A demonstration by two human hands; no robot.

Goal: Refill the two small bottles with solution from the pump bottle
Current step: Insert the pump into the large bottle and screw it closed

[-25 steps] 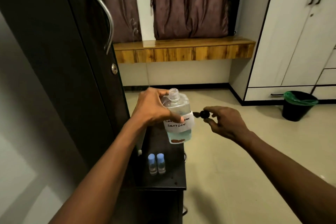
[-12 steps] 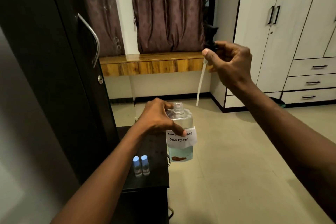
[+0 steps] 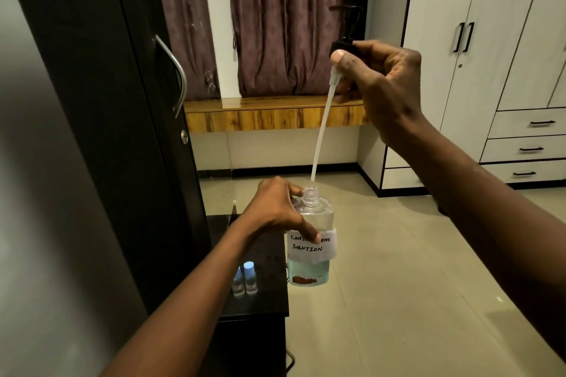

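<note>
Clear bottle [image 3: 309,232] clamped in left hand [image 3: 275,214] above bench [image 3: 263,300] edge | right hand [image 3: 379,82] fingers pinch pump [image 3: 344,40], tube tip just above neck | vials [image 3: 245,280] capped on bench | risk: open bottle tips, solution spills; tube drips

Open pump bottle [image 3: 312,232], pump [image 3: 343,40] lifted out

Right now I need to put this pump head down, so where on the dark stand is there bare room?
The dark stand has a bare strip along its front edge, in front of the two small bottles. Another free patch lies between them and the pump bottle held by the left hand. The left part is hidden by that forearm.
</note>
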